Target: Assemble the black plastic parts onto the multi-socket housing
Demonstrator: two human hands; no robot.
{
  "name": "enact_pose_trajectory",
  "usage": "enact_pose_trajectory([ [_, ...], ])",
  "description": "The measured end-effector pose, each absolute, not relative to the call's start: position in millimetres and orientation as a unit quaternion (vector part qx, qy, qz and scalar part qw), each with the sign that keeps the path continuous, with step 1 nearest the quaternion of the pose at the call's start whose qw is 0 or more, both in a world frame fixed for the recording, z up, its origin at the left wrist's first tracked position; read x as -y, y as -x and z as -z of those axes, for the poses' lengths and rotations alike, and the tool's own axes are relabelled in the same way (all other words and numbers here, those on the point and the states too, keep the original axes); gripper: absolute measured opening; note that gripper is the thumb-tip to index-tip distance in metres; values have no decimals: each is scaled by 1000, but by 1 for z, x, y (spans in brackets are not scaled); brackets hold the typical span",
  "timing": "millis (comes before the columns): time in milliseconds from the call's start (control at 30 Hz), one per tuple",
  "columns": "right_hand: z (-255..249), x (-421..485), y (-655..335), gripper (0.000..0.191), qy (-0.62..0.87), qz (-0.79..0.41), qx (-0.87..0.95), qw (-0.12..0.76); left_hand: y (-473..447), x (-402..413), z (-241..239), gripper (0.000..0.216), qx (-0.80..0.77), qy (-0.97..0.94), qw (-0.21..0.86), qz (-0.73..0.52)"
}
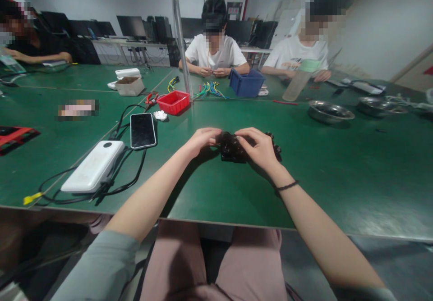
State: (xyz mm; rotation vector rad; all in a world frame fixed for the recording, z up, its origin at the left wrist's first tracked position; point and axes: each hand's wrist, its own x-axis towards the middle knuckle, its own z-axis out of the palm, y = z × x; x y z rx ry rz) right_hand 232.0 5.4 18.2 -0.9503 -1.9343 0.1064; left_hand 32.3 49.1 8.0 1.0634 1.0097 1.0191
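Observation:
A cluster of small, dark, glossy black parts (233,150) lies on the green table in front of me. Their exact kind is too dark to make out. My left hand (204,139) reaches their left side, its fingertips pinched against the edge of the cluster. Over the right half, my right hand (259,148) has thumb and index finger closed on one of the black parts. More of the black pieces show past the right hand's knuckles, and its palm hides some of them.
To the left lie a white power bank (94,168), a phone (143,130) and looped black cables. Farther back are a red tray (174,102), a blue bin (246,84), coloured wires (213,90) and metal bowls (329,111). A metal pole (181,35) rises mid-table. Several people sit around the table.

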Motion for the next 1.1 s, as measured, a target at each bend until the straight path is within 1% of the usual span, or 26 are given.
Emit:
enact_pose_trajectory([
  [600, -17, -8, -231, 10, 404, -76, 757, 508, -32, -50, -7, 19, -439, -469, 628, -439],
  [833, -17, -7, -231, 10, 396, -71, 754, 519, -32, -49, -8, 20, -442, -471, 626, -437],
  [1100, -19, -6, -230, 11, 411, -68, 753, 509, -32, -49, -8, 19, -440, -470, 627, -439],
])
